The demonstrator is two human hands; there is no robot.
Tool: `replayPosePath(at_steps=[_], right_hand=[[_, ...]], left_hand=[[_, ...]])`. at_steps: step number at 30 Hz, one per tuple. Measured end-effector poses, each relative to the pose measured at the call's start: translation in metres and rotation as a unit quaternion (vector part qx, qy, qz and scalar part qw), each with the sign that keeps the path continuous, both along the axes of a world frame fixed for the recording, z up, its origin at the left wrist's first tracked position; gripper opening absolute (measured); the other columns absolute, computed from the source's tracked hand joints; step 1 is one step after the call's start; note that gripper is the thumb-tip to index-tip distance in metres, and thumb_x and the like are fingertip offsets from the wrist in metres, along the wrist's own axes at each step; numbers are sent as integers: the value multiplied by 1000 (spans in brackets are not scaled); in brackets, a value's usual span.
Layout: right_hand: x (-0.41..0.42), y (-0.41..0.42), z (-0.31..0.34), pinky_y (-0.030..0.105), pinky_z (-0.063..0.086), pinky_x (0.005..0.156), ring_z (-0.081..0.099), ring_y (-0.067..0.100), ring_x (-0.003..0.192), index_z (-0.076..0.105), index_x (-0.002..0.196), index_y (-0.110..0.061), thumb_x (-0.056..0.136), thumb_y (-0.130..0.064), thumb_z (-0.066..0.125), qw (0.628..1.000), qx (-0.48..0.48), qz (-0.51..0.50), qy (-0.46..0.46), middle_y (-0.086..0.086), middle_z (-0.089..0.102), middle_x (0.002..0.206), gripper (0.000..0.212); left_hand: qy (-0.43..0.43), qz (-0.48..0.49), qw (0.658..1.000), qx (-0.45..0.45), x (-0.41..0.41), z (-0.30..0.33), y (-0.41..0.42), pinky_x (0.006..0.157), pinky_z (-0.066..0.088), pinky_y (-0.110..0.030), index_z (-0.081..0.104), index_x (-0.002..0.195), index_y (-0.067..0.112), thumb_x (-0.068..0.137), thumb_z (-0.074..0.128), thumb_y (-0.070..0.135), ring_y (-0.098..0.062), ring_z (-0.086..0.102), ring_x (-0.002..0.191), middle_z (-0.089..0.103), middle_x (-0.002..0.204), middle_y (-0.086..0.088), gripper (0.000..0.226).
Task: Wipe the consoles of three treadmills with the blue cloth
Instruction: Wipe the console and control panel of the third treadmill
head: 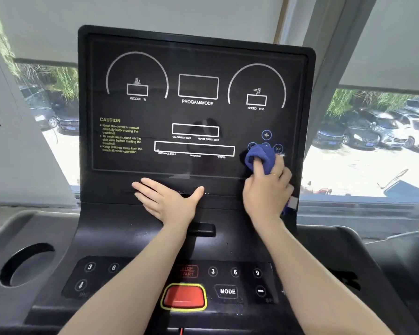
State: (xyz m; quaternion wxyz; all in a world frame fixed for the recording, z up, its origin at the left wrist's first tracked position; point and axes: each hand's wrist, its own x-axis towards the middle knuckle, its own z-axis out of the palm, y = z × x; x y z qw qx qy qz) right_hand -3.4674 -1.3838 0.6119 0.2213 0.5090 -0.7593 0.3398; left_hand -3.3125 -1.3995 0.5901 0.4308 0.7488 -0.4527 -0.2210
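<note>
**While the right corner gets its scrub, most of the panel is still waiting**

While the right hand (267, 187) has the cloth (260, 157) bunched up in curled fingers and pushed against the console (198, 112), the left hand (166, 198) just lies flat, fingers spread, on the ledge under the screen. Looks like it's there to steady things.

The cloth sits at the lower right of the display, right over the round buttons (266, 134) below the plus sign, so a couple of them are covered. So the step in hand is wiping the upper display, low right corner.

Can't tell which of the three treadmills this is; only one shows here. My guess is the job on this one is partway at best, since the left side with the caution text (121, 135) and the far dials still need a pass, plus the near keypad (228, 291) with the red stop button (184, 296).

Next move, I'd say, is a sweep left across the glass, keeping light pressure so no buttons get triggered. After that, down to the keypad, with the left arm out of the way.
</note>
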Motion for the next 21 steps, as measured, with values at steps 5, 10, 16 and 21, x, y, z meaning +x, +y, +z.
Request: replayPosePath(at_steps=[5,10,16,21], right_hand=[[73,-5,-13,39,44,67,44,31,100,64,95,-28,69,-25,46,989,35,99,101,13,54,129,32],[72,-12,-15,36,43,67,41,28,99,68,86,-26,70,-27,40,955,-3,215,202,9,55,130,33],[128,-20,-9,39,46,64,56,36,88,69,83,-21,66,-21,47,991,-69,112,33,14,60,109,28],[209,-28,-19,35,35,72,48,29,92,69,82,-25,64,-23,64,966,-5,217,137,10,59,115,19]], left_hand=[[30,-9,999,6,3,5,2,115,3,-43,-12,146,2,69,76,43,-31,-12,143,-19,154,-14,124],[38,-90,995,-8,34,9,17,113,7,-41,-1,148,7,87,60,23,-32,-1,142,-10,155,-12,88],[33,-84,995,-49,117,32,3,113,14,-41,15,146,16,87,54,13,-35,16,134,5,152,-11,71],[17,-82,994,-69,193,22,-37,112,18,-40,16,147,15,98,38,19,-31,19,139,17,153,-13,54]])
